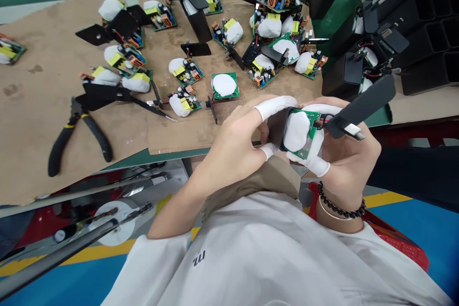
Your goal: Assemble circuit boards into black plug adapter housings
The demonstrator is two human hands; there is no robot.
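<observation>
My left hand (244, 129), with white finger cots on thumb and forefinger, is closed around a black plastic housing (277, 129). A green circuit board (307, 146) with a white pad on its face sits partly inside the housing's open end. My right hand (339, 146), also in finger cots, grips the board by its edges. Short wires join the board to a black end cap (362, 107) with metal plug prongs, which sticks out to the upper right over my right hand.
Several circuit boards with wired caps lie on the cardboard (186, 134). Black-handled cutters (77, 129) and tweezers (154, 107) lie at left. Several empty black housings (426, 24) stand at upper right, beside partly filled ones (346, 76). The table's front edge runs below my hands.
</observation>
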